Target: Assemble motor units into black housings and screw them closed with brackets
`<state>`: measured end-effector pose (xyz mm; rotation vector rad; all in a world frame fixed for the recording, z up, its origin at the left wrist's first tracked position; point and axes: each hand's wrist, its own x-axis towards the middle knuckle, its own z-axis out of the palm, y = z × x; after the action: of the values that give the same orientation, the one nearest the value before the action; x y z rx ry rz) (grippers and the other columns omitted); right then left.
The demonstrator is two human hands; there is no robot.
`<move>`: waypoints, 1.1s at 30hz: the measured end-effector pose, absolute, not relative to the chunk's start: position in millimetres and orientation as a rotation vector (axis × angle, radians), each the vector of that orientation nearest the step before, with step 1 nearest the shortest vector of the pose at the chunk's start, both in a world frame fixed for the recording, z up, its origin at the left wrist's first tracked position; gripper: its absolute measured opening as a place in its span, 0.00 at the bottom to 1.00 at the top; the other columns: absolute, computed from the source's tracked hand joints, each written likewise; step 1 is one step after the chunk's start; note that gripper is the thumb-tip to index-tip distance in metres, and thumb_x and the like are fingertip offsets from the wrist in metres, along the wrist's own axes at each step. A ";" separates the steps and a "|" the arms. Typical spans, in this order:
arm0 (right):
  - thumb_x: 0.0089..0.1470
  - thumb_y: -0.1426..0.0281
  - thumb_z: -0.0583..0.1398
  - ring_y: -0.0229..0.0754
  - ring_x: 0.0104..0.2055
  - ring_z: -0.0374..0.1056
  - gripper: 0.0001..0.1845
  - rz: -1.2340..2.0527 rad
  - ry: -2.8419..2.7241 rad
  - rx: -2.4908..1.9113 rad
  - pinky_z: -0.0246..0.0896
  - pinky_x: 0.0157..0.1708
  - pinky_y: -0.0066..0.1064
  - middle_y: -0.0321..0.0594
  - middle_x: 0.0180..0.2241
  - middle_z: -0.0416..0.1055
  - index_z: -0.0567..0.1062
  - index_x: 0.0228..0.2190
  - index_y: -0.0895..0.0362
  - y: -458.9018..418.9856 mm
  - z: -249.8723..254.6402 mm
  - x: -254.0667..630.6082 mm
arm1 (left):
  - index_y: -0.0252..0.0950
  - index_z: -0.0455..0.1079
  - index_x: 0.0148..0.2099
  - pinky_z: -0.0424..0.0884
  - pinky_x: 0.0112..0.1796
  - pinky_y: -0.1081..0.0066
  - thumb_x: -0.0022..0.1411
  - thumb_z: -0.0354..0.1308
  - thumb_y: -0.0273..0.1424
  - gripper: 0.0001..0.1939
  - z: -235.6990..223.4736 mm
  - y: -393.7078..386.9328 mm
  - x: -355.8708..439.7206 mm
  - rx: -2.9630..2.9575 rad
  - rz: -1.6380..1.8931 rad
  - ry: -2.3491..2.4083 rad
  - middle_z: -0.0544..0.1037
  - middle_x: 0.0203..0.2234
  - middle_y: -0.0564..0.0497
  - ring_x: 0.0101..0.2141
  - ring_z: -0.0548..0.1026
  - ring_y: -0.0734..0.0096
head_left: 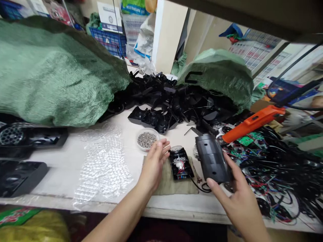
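Note:
My right hand grips a black plastic housing cover, thumb at its near end and fingers along its right side. The cover is held above the table with its outer face up, showing small dark holes. My left hand holds nothing; its fingers are stretched out beside an opened black housing. Inside that housing are a white part and red and blue wires, and a black cable leaves its lower right corner. It lies on a greenish cloth. Just beyond my left fingertips stands a round tub of small screws.
An orange electric screwdriver slants in from the right, above circuit boards and cables. Black plastic parts are heaped at the back between green woven sacks. Clear bubbled plastic and black speaker housings lie left.

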<state>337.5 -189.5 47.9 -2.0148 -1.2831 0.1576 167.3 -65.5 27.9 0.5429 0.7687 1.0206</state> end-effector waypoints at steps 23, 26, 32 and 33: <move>0.53 0.56 0.58 0.55 0.55 0.64 0.36 -0.169 -1.647 -1.931 0.64 0.50 0.49 0.56 0.56 0.63 0.56 0.58 0.59 -170.3 -6.0 287.7 | 0.40 0.49 0.66 0.48 0.62 0.62 0.68 0.36 0.48 0.29 -9.4 -92.9 184.5 0.458 0.868 0.839 0.55 0.65 0.46 0.63 0.54 0.66; 0.53 0.53 0.57 0.56 0.53 0.66 0.36 -0.122 -1.578 -1.994 0.66 0.48 0.51 0.56 0.54 0.66 0.58 0.56 0.60 -167.0 -10.5 291.3 | 0.39 0.48 0.66 0.49 0.62 0.62 0.67 0.37 0.48 0.30 -12.0 -92.9 186.1 0.469 0.877 0.846 0.55 0.65 0.45 0.63 0.55 0.66; 0.51 0.51 0.57 0.55 0.51 0.68 0.36 0.151 -1.436 -2.087 0.66 0.47 0.49 0.53 0.53 0.67 0.59 0.55 0.57 -171.8 -11.8 298.1 | 0.38 0.55 0.63 0.53 0.60 0.63 0.63 0.48 0.49 0.31 -11.9 -88.5 186.1 0.539 0.853 0.866 0.62 0.61 0.44 0.61 0.59 0.62; 0.52 0.52 0.57 0.54 0.52 0.67 0.35 0.189 -1.428 -2.069 0.66 0.48 0.49 0.53 0.53 0.66 0.59 0.55 0.57 -174.0 -13.2 299.1 | 0.36 0.56 0.62 0.54 0.59 0.64 0.61 0.53 0.49 0.33 -10.2 -86.7 186.2 0.554 0.849 0.874 0.64 0.60 0.42 0.60 0.60 0.61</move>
<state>299.1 -174.0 -13.2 -2.0695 -1.4279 0.1888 186.2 -86.7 -10.2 0.5541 0.8737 0.8488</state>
